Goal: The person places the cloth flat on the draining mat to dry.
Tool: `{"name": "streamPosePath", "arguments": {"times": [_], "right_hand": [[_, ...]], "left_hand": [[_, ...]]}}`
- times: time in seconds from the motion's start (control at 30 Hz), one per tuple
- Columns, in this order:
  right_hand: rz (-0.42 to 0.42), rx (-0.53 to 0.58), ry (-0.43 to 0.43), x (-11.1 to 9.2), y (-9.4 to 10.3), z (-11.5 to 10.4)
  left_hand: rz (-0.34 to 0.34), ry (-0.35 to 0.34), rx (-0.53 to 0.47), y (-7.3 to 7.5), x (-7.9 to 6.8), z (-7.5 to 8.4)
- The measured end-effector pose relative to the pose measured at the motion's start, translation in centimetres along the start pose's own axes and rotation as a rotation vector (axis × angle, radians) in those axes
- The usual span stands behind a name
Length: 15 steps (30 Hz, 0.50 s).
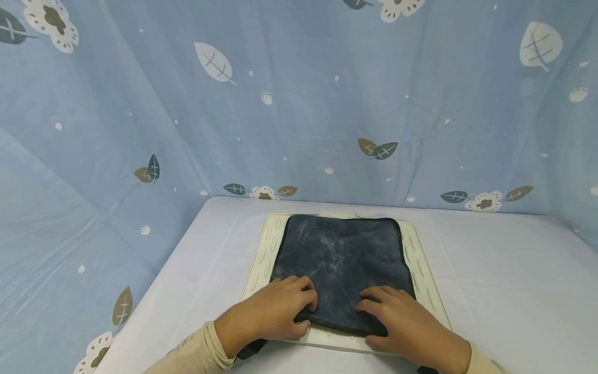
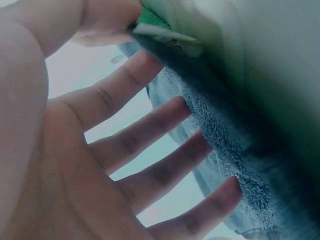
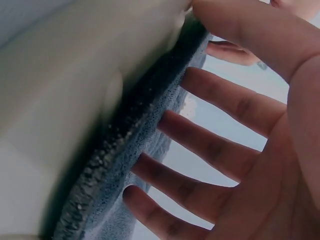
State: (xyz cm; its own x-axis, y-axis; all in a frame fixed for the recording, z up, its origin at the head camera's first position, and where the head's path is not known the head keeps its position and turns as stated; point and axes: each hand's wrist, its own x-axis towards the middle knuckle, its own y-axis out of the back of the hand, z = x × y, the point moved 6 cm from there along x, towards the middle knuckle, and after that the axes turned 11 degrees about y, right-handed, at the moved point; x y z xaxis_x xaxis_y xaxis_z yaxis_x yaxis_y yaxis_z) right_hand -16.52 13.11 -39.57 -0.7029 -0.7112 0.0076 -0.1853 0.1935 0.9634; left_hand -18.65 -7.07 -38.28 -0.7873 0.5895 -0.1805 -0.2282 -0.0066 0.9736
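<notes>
A dark blue cloth point(image 1: 336, 259) with a black border lies spread over a cream board point(image 1: 268, 252) with raised oval ridges. My left hand point(image 1: 282, 306) rests on the cloth's front left corner. In the left wrist view its spread fingers point(image 2: 132, 140) touch the fuzzy cloth with their tips, and the thumb is by the edge, near a white tag point(image 2: 170, 39) and a green patch point(image 2: 154, 19). My right hand point(image 1: 397, 317) rests at the front right corner. Its fingertips touch the cloth in the right wrist view, while the thumb point(image 3: 225, 17) meets the edge.
The board lies on a white-covered table point(image 1: 504, 270). A blue patterned curtain point(image 1: 299, 114) hangs behind the table and along its left side. A dark strap point(image 1: 252, 349) shows beneath the left wrist.
</notes>
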Motion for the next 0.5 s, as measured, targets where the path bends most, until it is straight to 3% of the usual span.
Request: {"name": "streamPosePath", "arguments": {"times": [0.13,0.33,0.5], "right_hand": [[0.008,-0.055,0.025,-0.1,0.1,-0.2],[0.126,-0.188,0.106,-0.1,1.1,-0.7],[0.148,-0.187,0.136,-0.2,1.6,-0.7]], "left_hand": [[0.007,-0.007,-0.023,0.1,0.0,0.0],[0.019,-0.009,-0.022,0.5,0.0,-0.2],[0.026,-0.002,-0.001,1.1,-0.2,-0.3]]}}
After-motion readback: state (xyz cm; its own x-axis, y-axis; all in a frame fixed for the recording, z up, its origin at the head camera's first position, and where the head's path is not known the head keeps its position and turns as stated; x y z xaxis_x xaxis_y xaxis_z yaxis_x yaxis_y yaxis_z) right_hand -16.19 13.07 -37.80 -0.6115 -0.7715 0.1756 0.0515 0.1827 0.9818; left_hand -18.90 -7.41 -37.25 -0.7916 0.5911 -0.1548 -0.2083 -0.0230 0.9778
